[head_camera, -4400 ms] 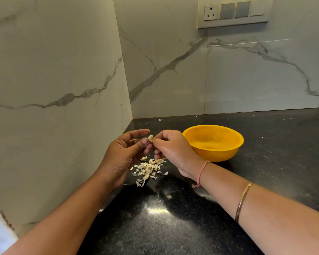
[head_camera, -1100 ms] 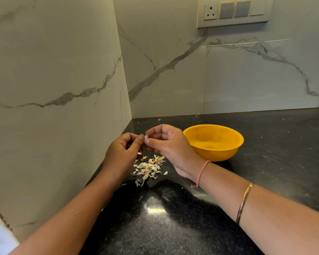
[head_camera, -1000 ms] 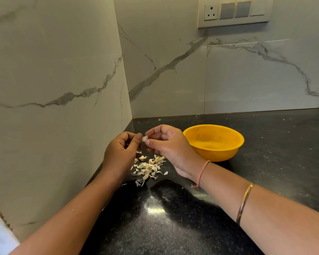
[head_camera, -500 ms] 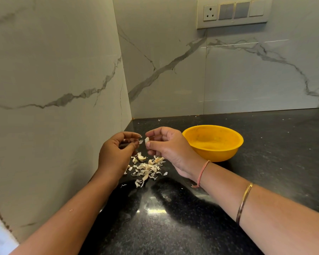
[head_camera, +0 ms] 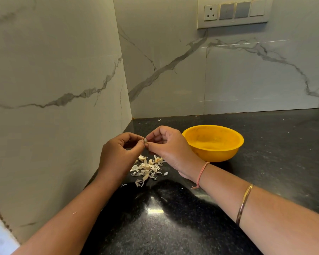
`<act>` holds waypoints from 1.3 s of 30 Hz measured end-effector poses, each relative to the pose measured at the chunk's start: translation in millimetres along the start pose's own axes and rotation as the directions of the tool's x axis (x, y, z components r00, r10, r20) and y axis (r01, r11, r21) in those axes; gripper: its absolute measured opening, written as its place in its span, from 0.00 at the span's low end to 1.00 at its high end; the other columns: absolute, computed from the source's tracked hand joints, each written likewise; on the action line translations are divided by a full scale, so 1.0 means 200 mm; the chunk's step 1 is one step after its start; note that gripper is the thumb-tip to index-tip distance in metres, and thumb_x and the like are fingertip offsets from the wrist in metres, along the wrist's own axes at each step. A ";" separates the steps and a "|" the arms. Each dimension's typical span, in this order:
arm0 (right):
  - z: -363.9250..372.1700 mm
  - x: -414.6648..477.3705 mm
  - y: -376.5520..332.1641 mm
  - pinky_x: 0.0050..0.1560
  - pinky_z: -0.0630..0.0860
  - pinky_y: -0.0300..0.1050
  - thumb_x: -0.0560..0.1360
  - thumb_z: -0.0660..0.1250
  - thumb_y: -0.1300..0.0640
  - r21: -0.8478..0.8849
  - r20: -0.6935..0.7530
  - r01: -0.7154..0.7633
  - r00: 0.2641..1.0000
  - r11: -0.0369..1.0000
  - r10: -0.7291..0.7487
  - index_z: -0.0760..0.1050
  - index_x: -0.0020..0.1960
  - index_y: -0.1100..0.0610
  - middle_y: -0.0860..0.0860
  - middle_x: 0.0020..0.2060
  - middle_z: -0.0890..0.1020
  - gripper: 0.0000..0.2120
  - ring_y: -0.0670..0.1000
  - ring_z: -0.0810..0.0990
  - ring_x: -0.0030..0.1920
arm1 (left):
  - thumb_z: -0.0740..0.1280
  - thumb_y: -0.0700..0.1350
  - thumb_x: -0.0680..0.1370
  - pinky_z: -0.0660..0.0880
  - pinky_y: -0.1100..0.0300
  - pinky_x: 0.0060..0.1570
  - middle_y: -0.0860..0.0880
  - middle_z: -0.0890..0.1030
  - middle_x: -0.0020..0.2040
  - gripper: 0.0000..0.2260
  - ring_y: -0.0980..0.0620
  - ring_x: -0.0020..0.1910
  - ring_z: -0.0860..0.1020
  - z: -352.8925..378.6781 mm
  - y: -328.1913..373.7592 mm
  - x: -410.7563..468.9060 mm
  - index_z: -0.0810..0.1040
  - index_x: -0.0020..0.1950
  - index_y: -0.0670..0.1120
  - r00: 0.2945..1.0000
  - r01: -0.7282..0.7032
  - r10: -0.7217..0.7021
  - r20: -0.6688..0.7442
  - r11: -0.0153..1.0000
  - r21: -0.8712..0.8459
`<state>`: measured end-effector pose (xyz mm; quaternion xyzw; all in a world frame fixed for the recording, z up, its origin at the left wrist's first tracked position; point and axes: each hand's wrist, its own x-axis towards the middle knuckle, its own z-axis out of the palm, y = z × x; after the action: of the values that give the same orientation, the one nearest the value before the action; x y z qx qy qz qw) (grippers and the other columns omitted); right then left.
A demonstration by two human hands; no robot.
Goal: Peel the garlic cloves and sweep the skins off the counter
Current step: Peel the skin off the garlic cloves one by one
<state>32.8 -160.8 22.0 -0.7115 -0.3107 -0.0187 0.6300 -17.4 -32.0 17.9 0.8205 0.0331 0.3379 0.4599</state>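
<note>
Heaped on the counter near its left edge: garlic skins. Just above, pinched between curled fingertips of left hand and right hand: garlic clove. Beyond the right hand, toward the back-left corner: yellow bowl.

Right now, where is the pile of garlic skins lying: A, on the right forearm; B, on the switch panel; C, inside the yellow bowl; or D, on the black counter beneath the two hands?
D: the pile of garlic skins lies on the black counter, beneath the left hand and right hand that pinch a garlic clove, left of the yellow bowl and not in it.
</note>
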 end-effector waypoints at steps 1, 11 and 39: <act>0.00 0.00 0.00 0.43 0.80 0.39 0.71 0.71 0.66 -0.028 -0.001 0.008 1.000 1.000 -0.008 0.77 0.46 0.58 0.52 0.38 0.81 0.06 0.44 0.80 0.37 | 0.71 0.43 0.73 0.73 0.66 0.38 0.60 0.81 0.33 0.08 0.64 0.36 0.79 0.00 0.00 0.00 0.80 0.37 0.55 1.000 -0.003 0.003 -0.002 1.000 0.019; 0.01 0.00 0.00 0.47 0.81 0.49 0.72 0.68 0.67 -0.006 0.037 -0.035 0.999 0.999 0.035 0.78 0.48 0.59 0.57 0.40 0.83 0.06 0.51 0.82 0.40 | 0.69 0.43 0.73 0.70 0.68 0.35 0.56 0.80 0.35 0.06 0.64 0.36 0.77 0.00 0.01 0.00 0.79 0.37 0.51 0.999 -0.004 0.007 -0.032 0.996 0.091; -0.04 0.02 0.01 0.46 0.81 0.45 0.73 0.66 0.70 0.381 0.044 -0.120 0.993 0.917 0.112 0.74 0.47 0.63 0.56 0.39 0.81 0.06 0.50 0.82 0.39 | 0.70 0.45 0.74 0.76 0.63 0.40 0.54 0.83 0.42 0.05 0.59 0.42 0.80 0.01 -0.01 0.01 0.81 0.45 0.56 0.993 0.062 -0.046 0.108 0.986 -0.153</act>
<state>39.2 -167.5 24.0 -0.5921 -0.2722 0.0872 0.7534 -13.9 -31.7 17.9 0.7972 0.0047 0.2834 0.5331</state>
